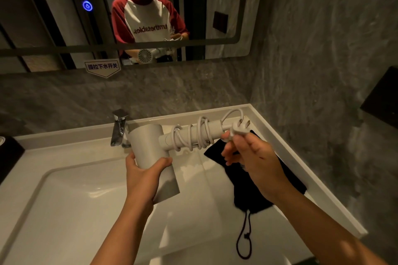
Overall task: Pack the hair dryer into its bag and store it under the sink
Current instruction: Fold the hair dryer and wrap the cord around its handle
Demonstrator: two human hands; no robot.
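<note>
A dim bathroom under warm, low light. The far wall (172,90) and the right wall (312,60) are grey, marble-veined stone. A wide mirror (53,17) with rounded corners hangs on the far wall; a small round blue light (87,6) glows on it at left, and a label with printed characters (103,67) sits at its lower edge. Below lies a white sink (75,200) with a raised rim, its chrome faucet (119,128) standing at the far edge. A dark panel (383,101) is fixed to the right wall, and a dark box (9,157) stands at the left.
</note>
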